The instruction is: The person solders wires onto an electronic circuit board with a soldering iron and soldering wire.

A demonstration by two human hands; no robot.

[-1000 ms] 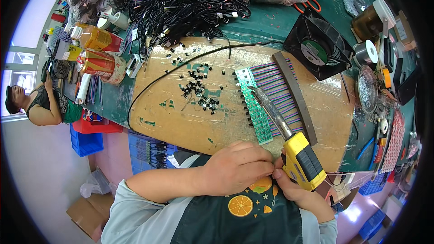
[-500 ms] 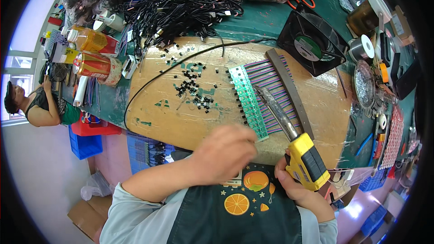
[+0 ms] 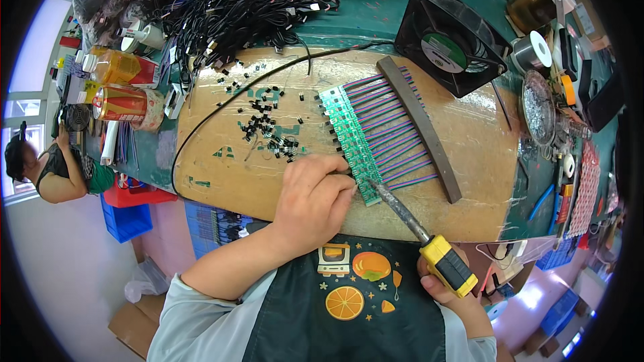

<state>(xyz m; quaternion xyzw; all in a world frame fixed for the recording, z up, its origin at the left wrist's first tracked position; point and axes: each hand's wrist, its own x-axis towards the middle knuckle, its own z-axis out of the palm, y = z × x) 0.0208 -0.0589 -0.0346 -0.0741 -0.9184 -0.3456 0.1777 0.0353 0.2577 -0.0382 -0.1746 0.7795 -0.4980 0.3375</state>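
A green circuit board strip (image 3: 350,141) lies slanted on the work board, with small black connectors along its left edge and striped thin wires (image 3: 396,127) running right from it. A long dark bar (image 3: 422,127) lies across those wires. My left hand (image 3: 314,194) is closed at the strip's lower left edge; its fingertips hide whatever they pinch. My right hand (image 3: 446,281) grips the yellow and black handle of a soldering iron (image 3: 448,265). The iron's metal tip is at the strip's lower end, close to my left fingers; contact cannot be made out for certain.
Loose black connectors (image 3: 268,127) lie scattered left of the strip. A black fan (image 3: 453,47) stands behind, its cable (image 3: 235,100) curving across the work board (image 3: 221,141). Black cables (image 3: 248,10) are heaped at the back. A solder spool (image 3: 531,51) stands right; another person (image 3: 54,167) sits far left.
My left hand has moved to the strip's lower left edge. The soldering iron's tip has come down and toward me, to the strip's lower end. The whole view has shifted slightly.
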